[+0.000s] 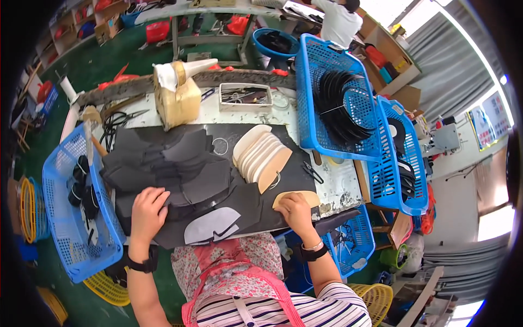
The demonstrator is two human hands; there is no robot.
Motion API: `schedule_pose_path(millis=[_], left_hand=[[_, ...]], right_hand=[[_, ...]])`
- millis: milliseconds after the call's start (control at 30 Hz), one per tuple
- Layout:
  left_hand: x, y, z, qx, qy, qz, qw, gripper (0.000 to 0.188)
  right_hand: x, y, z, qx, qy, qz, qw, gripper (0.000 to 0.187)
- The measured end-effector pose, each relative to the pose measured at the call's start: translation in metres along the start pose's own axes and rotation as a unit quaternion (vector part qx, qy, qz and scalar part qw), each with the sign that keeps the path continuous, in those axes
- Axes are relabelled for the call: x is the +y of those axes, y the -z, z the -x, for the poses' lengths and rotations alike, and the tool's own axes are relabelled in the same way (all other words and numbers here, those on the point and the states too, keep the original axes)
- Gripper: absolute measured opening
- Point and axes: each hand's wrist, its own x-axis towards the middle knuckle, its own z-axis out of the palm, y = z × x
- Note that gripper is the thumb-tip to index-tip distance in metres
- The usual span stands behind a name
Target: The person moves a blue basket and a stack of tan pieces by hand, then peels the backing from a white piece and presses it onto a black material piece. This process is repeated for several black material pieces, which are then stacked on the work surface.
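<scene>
My left hand rests on the left edge of several overlapping black shoe-upper pieces, its fingers stretched out over them. My right hand has its fingers closed on a flat, rounded beige piece at the right front of the black work mat. Most of that piece's front part is hidden under the hand. Between my hands a light grey cut piece with a notched edge lies on the black ones. A fanned stack of cream and tan rounded pieces lies farther back.
Scissors lie right of the stack. Behind the mat stand a yellowish block and a white tray of tools. Blue baskets flank the table: one at left, one holding black pieces at back right. A person works beyond.
</scene>
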Motion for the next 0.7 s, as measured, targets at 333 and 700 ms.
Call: schedule_pose_path(millis=[333, 700], left_hand=[[0.092, -0.06, 0.035, -0.045, -0.029, -0.074, 0.996, 0.049], [0.18, -0.149, -0.038, -0.061, -0.196, 0.112, 0.972, 0.05]], right_hand=[[0.01, 0.0, 0.003, -0.042, 0.09, 0.062, 0.993, 0.008], [0.019, -0.016, 0.017, 0.063, 0.045, 0.056, 0.995, 0.014]])
